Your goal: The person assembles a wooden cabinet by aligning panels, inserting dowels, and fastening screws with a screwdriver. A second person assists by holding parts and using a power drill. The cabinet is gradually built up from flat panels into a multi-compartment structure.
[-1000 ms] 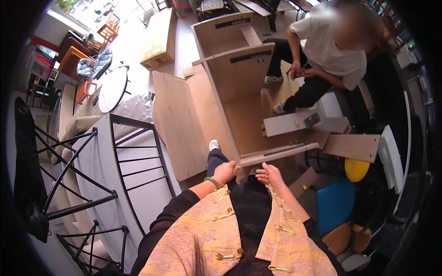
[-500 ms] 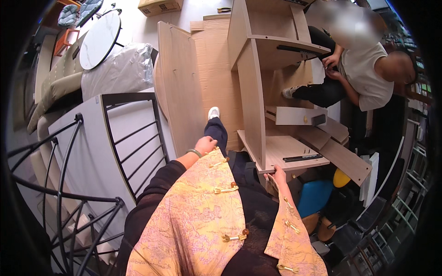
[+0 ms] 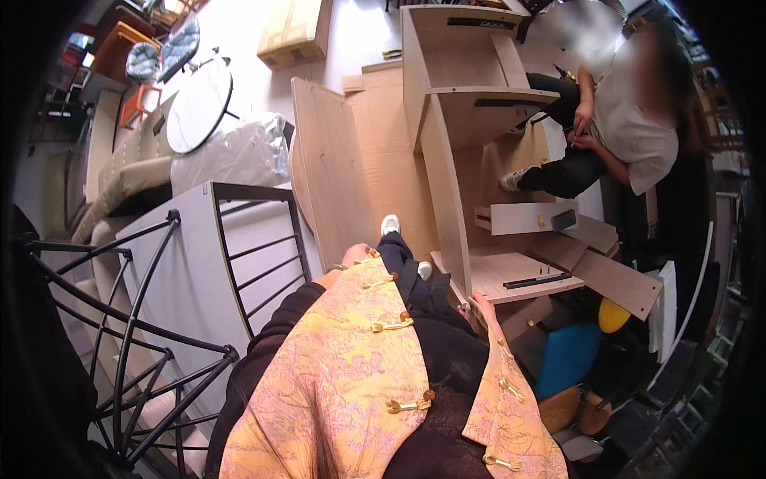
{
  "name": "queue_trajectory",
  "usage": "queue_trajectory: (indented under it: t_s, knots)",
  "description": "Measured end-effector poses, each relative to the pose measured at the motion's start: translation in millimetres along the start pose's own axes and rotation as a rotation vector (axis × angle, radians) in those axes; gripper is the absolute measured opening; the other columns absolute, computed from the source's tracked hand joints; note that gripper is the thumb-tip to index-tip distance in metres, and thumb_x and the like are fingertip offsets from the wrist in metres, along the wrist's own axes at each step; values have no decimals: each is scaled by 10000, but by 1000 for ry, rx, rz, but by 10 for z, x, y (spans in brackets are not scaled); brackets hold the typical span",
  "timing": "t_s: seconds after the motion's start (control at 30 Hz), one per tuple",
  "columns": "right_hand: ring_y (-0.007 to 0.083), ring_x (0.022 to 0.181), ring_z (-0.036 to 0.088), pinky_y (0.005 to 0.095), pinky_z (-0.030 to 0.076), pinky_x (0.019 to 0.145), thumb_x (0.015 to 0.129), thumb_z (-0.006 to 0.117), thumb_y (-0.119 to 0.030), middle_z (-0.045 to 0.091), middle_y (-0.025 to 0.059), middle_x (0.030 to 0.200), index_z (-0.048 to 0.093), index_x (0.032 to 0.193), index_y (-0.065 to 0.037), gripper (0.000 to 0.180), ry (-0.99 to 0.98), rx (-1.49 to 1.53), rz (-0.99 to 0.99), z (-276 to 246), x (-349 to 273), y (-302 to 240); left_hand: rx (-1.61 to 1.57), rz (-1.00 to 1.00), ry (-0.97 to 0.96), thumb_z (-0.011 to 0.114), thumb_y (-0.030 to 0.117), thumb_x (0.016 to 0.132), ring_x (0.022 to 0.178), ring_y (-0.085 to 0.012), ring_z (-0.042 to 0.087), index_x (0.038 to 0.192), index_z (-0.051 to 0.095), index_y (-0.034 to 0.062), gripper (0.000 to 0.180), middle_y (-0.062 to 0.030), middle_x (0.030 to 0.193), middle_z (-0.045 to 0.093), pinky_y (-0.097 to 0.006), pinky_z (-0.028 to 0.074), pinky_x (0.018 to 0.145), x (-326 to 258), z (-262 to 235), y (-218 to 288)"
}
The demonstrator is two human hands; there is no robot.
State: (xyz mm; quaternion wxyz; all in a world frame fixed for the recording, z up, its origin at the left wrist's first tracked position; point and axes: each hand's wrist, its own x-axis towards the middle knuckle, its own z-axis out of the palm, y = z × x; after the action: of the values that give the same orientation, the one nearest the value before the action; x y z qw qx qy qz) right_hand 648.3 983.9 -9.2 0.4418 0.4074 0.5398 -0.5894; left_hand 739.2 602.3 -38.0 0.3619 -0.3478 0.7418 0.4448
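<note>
Currently, cabinet frame (image 3: 448, 188) has long axis pointing fwd; L hand (image 3: 358, 254), R hand (image 3: 486, 310) part-hidden by vest (image 3: 343, 351); either grip's opening/hold unclear.

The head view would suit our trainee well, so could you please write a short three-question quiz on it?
1. Which of the wearer's hands is nearer the wooden cabinet?
A) left hand
B) right hand

2. True or false: the round tabletop is white.

3. Fill the gap: the large, bright ___ piece appears just to the lower left of the yellow piece.

Key: 1. B; 2. True; 3. blue
</note>
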Motion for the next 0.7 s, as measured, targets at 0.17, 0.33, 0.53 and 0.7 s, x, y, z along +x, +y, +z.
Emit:
queue_trajectory:
  t_s: [0.17, 0.33, 0.53, 0.7]
  knots:
    - [245, 498, 601, 301, 513, 461, 883, 566, -347, 636, 151, 677, 600, 923, -8, 344, -64, 35, 32, 99, -238, -19, 110, 225, 160, 584, 310, 825, 904, -344, 631, 950, 682, 42, 311, -192, 924, 664, -411, 492, 811, -235, 161, 499]
    - [232, 613, 627, 321, 533, 584, 905, 555, -377, 641, 148, 740, 586, 973, -13, 372, -209, 73, -9, 93, -500, -95, -10, 250, 327, 598, 313, 817, 873, -321, 642, 923, 668, 21, 318, -177, 887, 669, -394, 499, 793, -176, 99, 780]
    - [209, 733, 644, 339, 509, 607, 879, 611, -344, 649, 124, 753, 641, 835, 37, 385, 145, -245, -9, -91, -96, 49, -505, 309, 79, 652, 413, 826, 752, -166, 592, 1151, 510, -47, 581, -112, 924, 611, -286, 476, 615, 412, -536, 1928]
    - [236, 757, 638, 365, 510, 626, 830, 620, -304, 646, 137, 810, 628, 872, 43, 350, 445, -406, 106, -152, 294, 306, -642, 209, 3, 705, 355, 767, 637, -159, 541, 1071, 483, -43, 548, -90, 829, 556, -291, 456, 515, 1119, -1189, 2868]
